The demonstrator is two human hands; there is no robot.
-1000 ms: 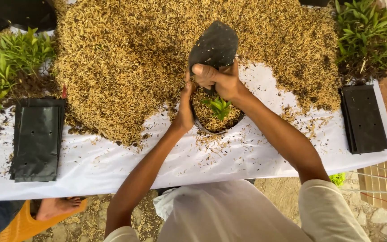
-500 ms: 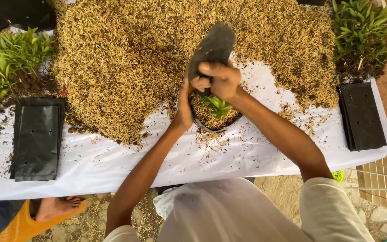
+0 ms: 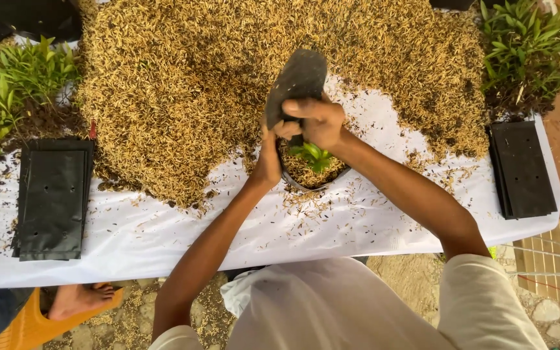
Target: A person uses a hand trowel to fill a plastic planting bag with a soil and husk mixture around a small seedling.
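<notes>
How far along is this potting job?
Done: the black grow bag already holds husk filling and a green seedling. In hand: the right hand grips the bag's top, the left hand steadies its side. Left: two stacks of empty bags and clumps of unpotted seedlings.

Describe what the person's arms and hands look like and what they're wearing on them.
Both arms are bare from wrist to upper arm, ending in short light cream sleeves. The left hand and right hand have no gloves, and no rings or watch show.
</notes>
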